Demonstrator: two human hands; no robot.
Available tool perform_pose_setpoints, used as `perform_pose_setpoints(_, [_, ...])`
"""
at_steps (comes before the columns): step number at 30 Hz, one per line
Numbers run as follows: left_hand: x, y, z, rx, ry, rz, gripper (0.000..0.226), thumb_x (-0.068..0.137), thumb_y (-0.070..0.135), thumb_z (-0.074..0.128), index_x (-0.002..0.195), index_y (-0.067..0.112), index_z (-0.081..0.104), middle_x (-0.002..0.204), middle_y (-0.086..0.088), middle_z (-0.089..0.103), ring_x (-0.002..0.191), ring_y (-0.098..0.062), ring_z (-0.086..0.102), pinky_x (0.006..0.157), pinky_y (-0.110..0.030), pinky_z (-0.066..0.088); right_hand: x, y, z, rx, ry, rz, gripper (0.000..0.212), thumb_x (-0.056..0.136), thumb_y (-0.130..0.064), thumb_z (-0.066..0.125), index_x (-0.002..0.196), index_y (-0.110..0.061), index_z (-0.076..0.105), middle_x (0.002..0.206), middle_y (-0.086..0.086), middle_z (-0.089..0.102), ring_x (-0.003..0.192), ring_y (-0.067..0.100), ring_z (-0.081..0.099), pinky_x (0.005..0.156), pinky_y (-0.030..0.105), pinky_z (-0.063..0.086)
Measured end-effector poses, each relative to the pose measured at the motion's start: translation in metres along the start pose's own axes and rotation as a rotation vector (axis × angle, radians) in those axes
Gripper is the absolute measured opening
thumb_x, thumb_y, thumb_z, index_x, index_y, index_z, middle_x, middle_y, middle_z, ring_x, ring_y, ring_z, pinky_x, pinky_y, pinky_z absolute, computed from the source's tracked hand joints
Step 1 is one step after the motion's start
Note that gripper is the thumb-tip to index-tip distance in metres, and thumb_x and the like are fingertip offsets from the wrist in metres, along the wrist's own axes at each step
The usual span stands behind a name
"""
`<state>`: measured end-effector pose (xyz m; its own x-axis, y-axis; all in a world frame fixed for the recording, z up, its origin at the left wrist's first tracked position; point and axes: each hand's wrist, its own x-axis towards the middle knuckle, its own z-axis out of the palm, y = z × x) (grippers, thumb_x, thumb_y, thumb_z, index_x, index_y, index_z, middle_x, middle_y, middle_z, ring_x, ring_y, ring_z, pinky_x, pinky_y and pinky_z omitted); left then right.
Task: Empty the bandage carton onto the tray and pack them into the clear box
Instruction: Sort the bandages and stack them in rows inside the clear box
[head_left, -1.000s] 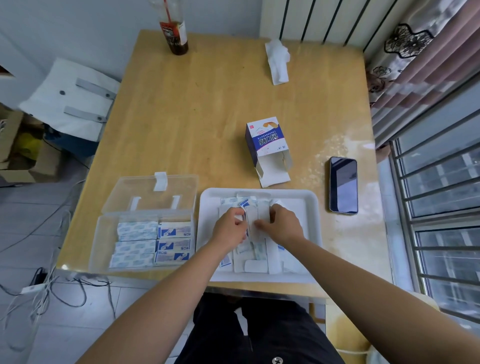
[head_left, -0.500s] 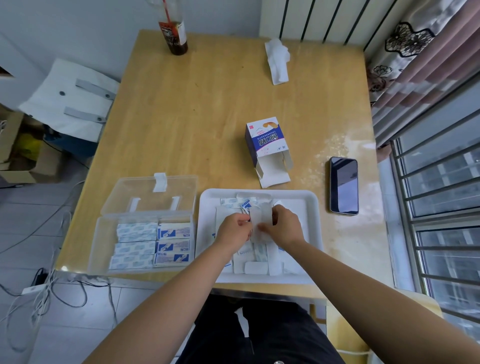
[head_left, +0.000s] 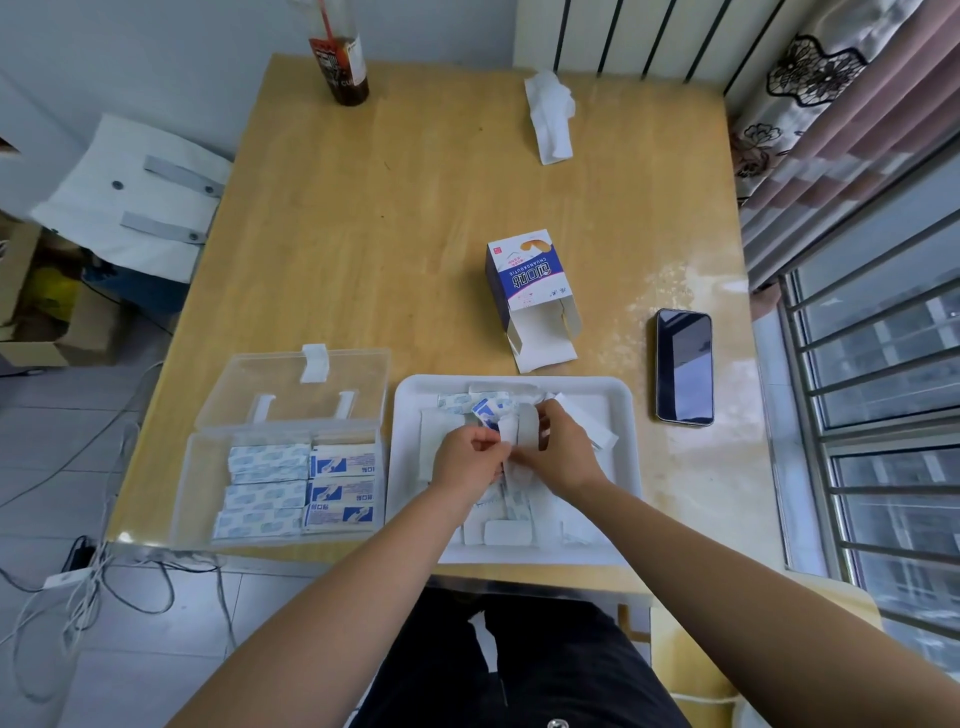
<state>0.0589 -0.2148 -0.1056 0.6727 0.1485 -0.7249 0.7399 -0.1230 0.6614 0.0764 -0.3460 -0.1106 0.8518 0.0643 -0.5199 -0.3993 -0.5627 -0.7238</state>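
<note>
The white tray (head_left: 621, 415) lies at the table's near edge, strewn with loose white and blue bandage packets. Over its middle, my left hand (head_left: 467, 460) and my right hand (head_left: 561, 452) meet and together pinch a small bunch of bandage strips (head_left: 514, 431), lifted a little off the tray. The blue and white bandage carton (head_left: 530, 280) lies on its side behind the tray, its flap open toward me. To the left sits the clear box (head_left: 202, 488), lid folded back, with rows of bandages (head_left: 301, 488) stacked inside.
A black phone (head_left: 683, 366) lies right of the tray. A crumpled tissue (head_left: 549, 114) and a dark bottle (head_left: 340, 57) stand at the table's far side. Cables run over the floor on the left. Window bars and a curtain close the right side.
Both hands have gathered strips from the tray and raised them slightly, drawing closer together. The carton, box and phone have not moved.
</note>
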Motion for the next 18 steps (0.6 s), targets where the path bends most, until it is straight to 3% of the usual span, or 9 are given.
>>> perform_pose_setpoints(4, [0.005,0.002,0.0,-0.004,0.072,-0.002,0.009,0.089,0.01,0.06,0.095,0.005,0.065,0.069,-0.005,0.061,0.059,-0.015,0.054,0.058,-0.025,0.048,0.001,0.003,-0.007,0.031,-0.016,-0.024,0.037,0.072,-0.024,0.083,0.088,-0.011,0.051,0.082,0.006,0.058,0.068,0.016,0.048,0.063,0.028,0.043])
perform_pose_setpoints(8, [0.005,0.007,-0.005,-0.097,0.125,-0.017,0.008,0.09,0.011,0.059,0.097,0.009,0.061,0.074,-0.003,0.061,0.057,-0.016,0.055,0.06,-0.026,0.052,0.002,-0.003,-0.014,0.107,-0.091,-0.031,0.038,0.07,-0.026,0.085,0.073,-0.016,0.048,0.067,-0.002,0.049,0.06,0.012,0.043,0.058,0.024,0.038])
perform_pose_setpoints(10, [0.0,0.012,-0.005,-0.199,0.08,-0.057,0.007,0.091,0.01,0.058,0.098,0.009,0.059,0.072,-0.005,0.059,0.057,-0.019,0.055,0.067,-0.033,0.053,0.001,-0.01,-0.012,0.055,-0.146,-0.026,0.039,0.069,-0.025,0.085,0.071,-0.017,0.048,0.062,-0.006,0.046,0.057,0.01,0.041,0.054,0.021,0.035])
perform_pose_setpoints(13, [-0.007,0.017,-0.004,-0.32,-0.03,-0.079,0.006,0.093,0.014,0.058,0.095,0.009,0.06,0.068,-0.005,0.056,0.061,-0.02,0.06,0.066,-0.032,0.055,0.004,-0.014,-0.009,0.0,-0.081,-0.019,0.04,0.069,-0.023,0.084,0.069,-0.02,0.044,0.06,-0.009,0.044,0.055,0.008,0.038,0.05,0.015,0.03])
perform_pose_setpoints(16, [-0.01,0.017,-0.006,-0.293,-0.103,-0.027,0.007,0.093,0.011,0.054,0.089,0.009,0.06,0.068,-0.005,0.056,0.064,-0.019,0.056,0.069,-0.032,0.052,0.003,-0.019,-0.007,-0.04,-0.079,-0.041,0.037,0.073,-0.018,0.079,0.071,-0.02,0.042,0.061,-0.008,0.046,0.055,0.008,0.039,0.048,0.014,0.031])
perform_pose_setpoints(18, [-0.01,0.017,-0.006,-0.284,-0.113,-0.016,0.018,0.092,0.004,0.043,0.082,0.008,0.058,0.067,-0.006,0.055,0.062,-0.018,0.051,0.066,-0.03,0.045,0.0,-0.021,-0.006,-0.02,-0.133,-0.074,0.037,0.071,-0.018,0.08,0.074,-0.02,0.042,0.063,-0.007,0.048,0.057,0.01,0.041,0.052,0.017,0.033])
